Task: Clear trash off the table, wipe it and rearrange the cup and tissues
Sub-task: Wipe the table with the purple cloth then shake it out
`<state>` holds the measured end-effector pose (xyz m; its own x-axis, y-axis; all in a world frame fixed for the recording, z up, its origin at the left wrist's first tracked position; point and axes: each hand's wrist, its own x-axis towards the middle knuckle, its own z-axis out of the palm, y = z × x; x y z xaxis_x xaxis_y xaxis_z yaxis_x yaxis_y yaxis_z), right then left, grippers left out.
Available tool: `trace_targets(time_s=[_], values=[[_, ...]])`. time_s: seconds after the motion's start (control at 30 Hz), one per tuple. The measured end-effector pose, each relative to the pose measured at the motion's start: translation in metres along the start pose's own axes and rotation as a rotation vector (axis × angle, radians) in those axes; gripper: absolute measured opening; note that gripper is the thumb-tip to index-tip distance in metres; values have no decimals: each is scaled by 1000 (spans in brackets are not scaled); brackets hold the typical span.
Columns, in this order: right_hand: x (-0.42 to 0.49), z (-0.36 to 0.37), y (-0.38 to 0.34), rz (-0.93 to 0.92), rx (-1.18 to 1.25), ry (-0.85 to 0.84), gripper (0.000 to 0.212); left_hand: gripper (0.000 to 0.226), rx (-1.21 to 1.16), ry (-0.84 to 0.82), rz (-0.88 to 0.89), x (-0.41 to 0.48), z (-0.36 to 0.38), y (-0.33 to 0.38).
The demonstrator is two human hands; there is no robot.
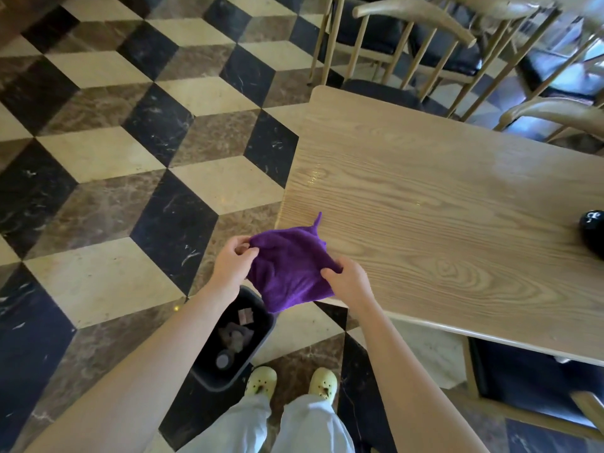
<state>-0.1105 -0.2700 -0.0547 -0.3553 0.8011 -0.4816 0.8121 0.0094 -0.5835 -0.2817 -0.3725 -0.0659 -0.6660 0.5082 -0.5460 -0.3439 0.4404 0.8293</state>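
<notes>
The left hand (233,263) pinches one edge of the purple cloth (291,269) between thumb and curled fingers. The right hand (349,282) grips the opposite edge the same way, thumb on top, so the cloth hangs stretched between them with one corner drooping below. Holding it by two edges like this looks like a way to open or refold it into a flat pad before wiping. The cloth hangs over the near corner of the wooden table (441,191), which spreads out beyond and to the outer side of the right hand; whether the cloth touches the wood there cannot be told. Directly beneath the left wrist stands a dark bin (209,380) on the tiled floor, with crumpled scraps (232,338) lying inside. It seems placed close to the table edge so that waste can be dropped straight in. The trash step looks done, and wiping is probably the step in hand. Far out past the right hand, at the frame's edge, a glossy black object (593,228) rests on the table; it may be the cup, though it is cut off. No tissues are in view.
</notes>
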Motion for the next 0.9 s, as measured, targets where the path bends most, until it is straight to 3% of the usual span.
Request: trace_targets(time_s=[0.1, 0.17, 0.27, 0.33, 0.43, 0.53, 0.67, 0.77, 0.9], values=[[-4, -9, 12, 64, 175, 9, 5, 40, -139, -16, -157, -2, -1, -9], [-9, -10, 19, 99, 229, -9, 17, 47, -212, -86, -304, -12, -2, -19], [-16, -8, 25, 158, 375, -60, 28, 29, -346, -231, -505, -35, 0, -32], [-21, -9, 26, 169, 468, -76, 31, 19, -451, -250, -539, -47, 4, -38], [-24, -14, 23, 119, 540, -89, 36, 23, -470, -131, -438, -54, 14, -36], [-29, -20, 14, 49, 493, -103, 38, 37, -216, 26, -275, -58, 17, -27], [-30, -38, -4, -110, 403, -2, 28, 31, 110, 138, 20, -64, 8, -4], [-31, -56, -27, -216, 365, 46, 25, 30, 223, 114, 189, -67, 2, 21], [-32, -89, -57, -333, 307, -45, 20, 12, 293, -92, 212, -59, 3, 60]])
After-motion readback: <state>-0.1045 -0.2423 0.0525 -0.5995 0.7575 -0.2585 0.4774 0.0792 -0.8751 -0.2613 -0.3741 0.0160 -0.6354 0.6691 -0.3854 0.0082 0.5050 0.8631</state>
